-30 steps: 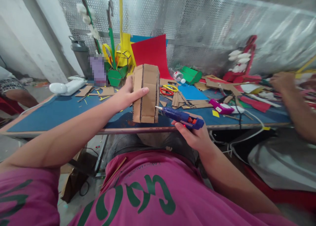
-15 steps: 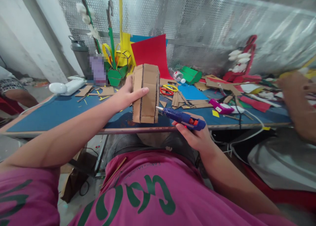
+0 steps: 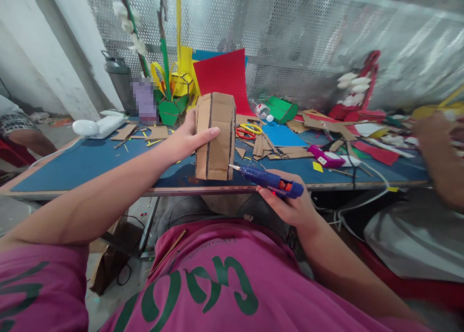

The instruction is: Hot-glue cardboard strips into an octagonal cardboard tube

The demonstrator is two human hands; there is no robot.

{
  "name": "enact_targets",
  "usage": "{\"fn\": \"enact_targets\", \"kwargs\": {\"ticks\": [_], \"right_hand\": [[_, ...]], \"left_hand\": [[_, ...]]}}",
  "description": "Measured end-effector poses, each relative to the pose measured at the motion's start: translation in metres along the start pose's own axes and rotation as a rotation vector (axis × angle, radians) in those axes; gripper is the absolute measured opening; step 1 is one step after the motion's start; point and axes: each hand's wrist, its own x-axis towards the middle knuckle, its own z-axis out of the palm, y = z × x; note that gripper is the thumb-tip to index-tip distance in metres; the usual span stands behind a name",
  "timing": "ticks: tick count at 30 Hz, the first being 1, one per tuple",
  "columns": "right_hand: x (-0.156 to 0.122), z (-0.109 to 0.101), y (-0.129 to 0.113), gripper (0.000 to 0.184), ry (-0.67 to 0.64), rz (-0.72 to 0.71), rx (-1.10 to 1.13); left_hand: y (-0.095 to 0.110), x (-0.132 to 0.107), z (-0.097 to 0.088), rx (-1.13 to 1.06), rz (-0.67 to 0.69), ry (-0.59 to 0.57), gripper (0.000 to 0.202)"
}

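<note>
My left hand (image 3: 186, 139) is wrapped round a tall faceted cardboard box (image 3: 215, 136), holding it upright over the near edge of the blue table (image 3: 83, 160). My right hand (image 3: 290, 204) grips a blue glue gun (image 3: 270, 180) with an orange trigger. Its metal nozzle points left and touches the lower right edge of the cardboard box. Dark glue lines run down the box's seams.
Cardboard scraps (image 3: 270, 148), scissors (image 3: 246, 129), red and blue paper sheets (image 3: 223, 78), a pink glue gun (image 3: 324, 156), a white device (image 3: 96, 127) and paper flower models (image 3: 172, 93) lie on the table. Another person's blurred arm (image 3: 440, 153) reaches in at the right. A white cable (image 3: 362, 199) hangs off the edge.
The glue gun nozzle has slid down the box's right seam toward its bottom corner. The other person's arm at the right has shifted and blurred.
</note>
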Motion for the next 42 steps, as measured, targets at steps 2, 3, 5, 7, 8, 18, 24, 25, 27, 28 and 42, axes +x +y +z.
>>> {"fn": "enact_targets", "kwargs": {"ticks": [2, 3, 5, 7, 8, 18, 24, 25, 27, 28, 42], "right_hand": [[0.000, 0.001, -0.002, 0.028, 0.009, -0.020, -0.008], [0.000, 0.002, -0.002, 0.027, 0.019, -0.029, -0.012], [0.001, 0.003, -0.003, 0.026, 0.042, -0.050, -0.023], [0.001, 0.004, -0.003, 0.026, 0.059, -0.074, -0.036], [0.001, 0.004, -0.003, 0.026, 0.062, -0.082, -0.040], [0.002, 0.002, -0.008, 0.031, 0.021, -0.103, -0.060], [0.003, 0.001, -0.012, 0.031, 0.013, -0.100, -0.071], [0.003, 0.001, -0.012, 0.030, 0.015, -0.100, -0.071], [0.003, 0.001, -0.011, 0.027, 0.024, -0.093, -0.064], [0.003, 0.001, -0.010, 0.026, 0.028, -0.086, -0.061], [-0.003, 0.004, 0.000, 0.036, 0.050, 0.074, -0.042]], "left_hand": [[0.000, 0.000, 0.000, -0.001, 0.001, 0.003, 0.130], [0.000, 0.000, 0.000, 0.005, 0.001, 0.005, 0.131], [0.000, 0.000, 0.000, 0.023, -0.001, 0.005, 0.131], [0.000, 0.000, -0.001, 0.032, 0.001, 0.000, 0.129], [0.000, 0.000, -0.001, 0.032, 0.003, -0.002, 0.128], [0.001, 0.000, 0.000, 0.017, 0.009, -0.003, 0.129], [0.001, -0.001, -0.001, 0.045, -0.001, 0.002, 0.128], [0.002, -0.001, -0.001, 0.049, -0.004, 0.002, 0.128], [0.002, -0.001, -0.001, 0.056, -0.012, 0.000, 0.131], [0.003, -0.002, -0.001, 0.058, -0.015, 0.002, 0.133], [0.002, -0.001, 0.000, 0.023, -0.021, 0.003, 0.137]]}}
